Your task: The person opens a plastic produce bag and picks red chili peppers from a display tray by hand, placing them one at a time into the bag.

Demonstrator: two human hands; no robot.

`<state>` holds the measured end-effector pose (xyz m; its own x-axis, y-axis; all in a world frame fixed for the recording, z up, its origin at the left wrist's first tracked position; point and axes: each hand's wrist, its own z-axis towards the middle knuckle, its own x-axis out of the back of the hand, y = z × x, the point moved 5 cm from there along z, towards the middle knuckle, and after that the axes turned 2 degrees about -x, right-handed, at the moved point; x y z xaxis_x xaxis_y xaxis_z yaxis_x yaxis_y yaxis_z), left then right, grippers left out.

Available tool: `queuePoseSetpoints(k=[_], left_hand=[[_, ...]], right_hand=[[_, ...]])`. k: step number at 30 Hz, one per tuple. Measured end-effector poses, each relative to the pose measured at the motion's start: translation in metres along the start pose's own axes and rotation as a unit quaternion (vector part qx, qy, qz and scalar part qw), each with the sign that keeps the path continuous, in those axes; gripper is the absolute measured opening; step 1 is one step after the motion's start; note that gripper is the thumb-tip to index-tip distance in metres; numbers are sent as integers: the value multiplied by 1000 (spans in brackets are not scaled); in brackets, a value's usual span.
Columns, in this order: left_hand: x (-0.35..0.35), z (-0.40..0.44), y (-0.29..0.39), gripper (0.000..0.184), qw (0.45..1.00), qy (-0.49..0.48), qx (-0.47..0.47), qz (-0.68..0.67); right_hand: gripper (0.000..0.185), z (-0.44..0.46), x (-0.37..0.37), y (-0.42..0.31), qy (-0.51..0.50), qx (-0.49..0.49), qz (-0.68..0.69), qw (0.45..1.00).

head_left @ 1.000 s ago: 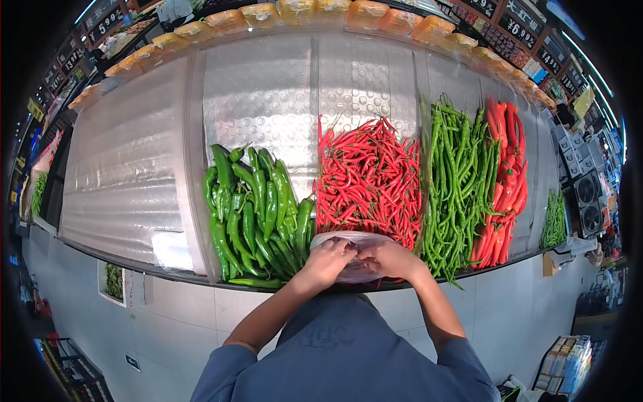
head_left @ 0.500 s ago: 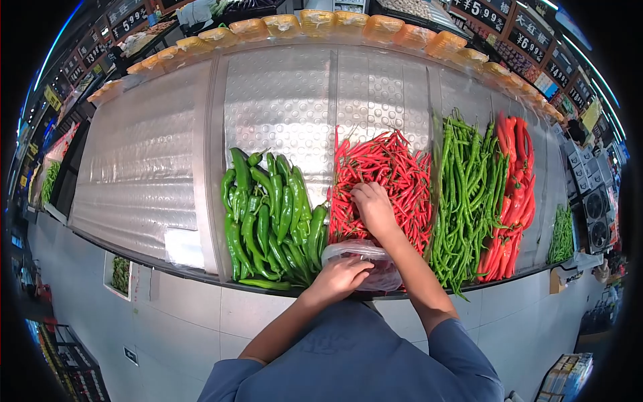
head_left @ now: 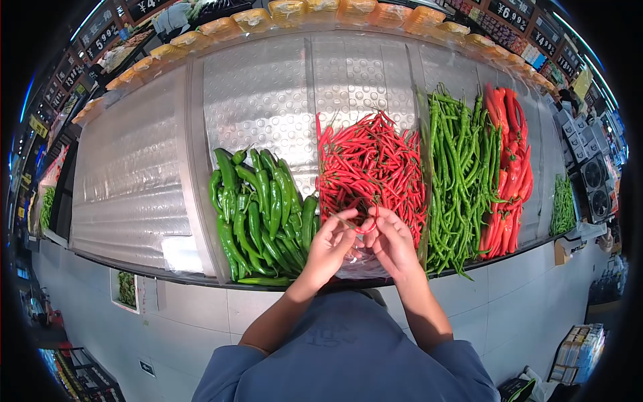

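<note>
A small red chili [head_left: 366,228] is held up between both hands at the near edge of the red chili pile [head_left: 375,161]. My left hand [head_left: 329,249] pinches its left end, and my right hand [head_left: 394,242] has fingertips closed round its right end. Under and between the hands lies a clear plastic bag [head_left: 362,266], partly covered by them. Large green peppers [head_left: 258,214] lie to the left of the pile. Thin green peppers [head_left: 459,177] are to its right, beyond a divider.
Long red peppers [head_left: 512,171] lie farther right. Orange wrapped trays [head_left: 288,13] line the display's back edge. A white card [head_left: 182,254] lies at the front left. A crate of greens [head_left: 126,288] stands on the floor at left.
My right hand reached into the red chilies and has come back beside my left hand with a chili. My left hand has risen from the bag's rim to the chili.
</note>
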<state>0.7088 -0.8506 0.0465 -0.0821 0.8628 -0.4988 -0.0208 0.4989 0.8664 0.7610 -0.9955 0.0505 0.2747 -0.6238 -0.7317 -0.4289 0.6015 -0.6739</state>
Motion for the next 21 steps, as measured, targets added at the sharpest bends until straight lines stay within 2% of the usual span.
queuePoseSetpoints(k=[1,3,5,6,9,10,13,16,17,19,21], left_hand=[[4,3,-10,27,999,-12,38,11],[5,3,-17,19,998,-31,27,55],[1,0,-20,15,991,-80,32,100],[2,0,-23,13,982,-85,49,163],[-13,-3,-5,15,950,-146,-94,260],[-15,-4,-2,17,938,-153,-66,303],[-26,-3,3,18,901,-205,-36,380],[-26,10,15,21,898,-226,-59,372],[-24,19,24,27,903,-218,-32,369],[-12,47,31,30,847,-153,-193,472],[2,78,23,30,720,-92,-258,638]], right_hand=[[23,-9,1,5,14,4,-17,1000],[16,-27,5,11,8,24,-24,999],[12,-43,20,17,26,67,-117,991],[11,-51,25,17,36,88,-163,982],[11,-68,34,16,40,33,-218,975],[9,-72,35,15,48,-9,-265,963],[13,-77,43,20,47,-24,-303,951],[23,-80,39,17,72,1,-295,953],[26,-80,36,14,76,4,-273,959],[34,-82,30,7,84,11,-228,970],[38,-87,36,9,92,7,-193,977]])
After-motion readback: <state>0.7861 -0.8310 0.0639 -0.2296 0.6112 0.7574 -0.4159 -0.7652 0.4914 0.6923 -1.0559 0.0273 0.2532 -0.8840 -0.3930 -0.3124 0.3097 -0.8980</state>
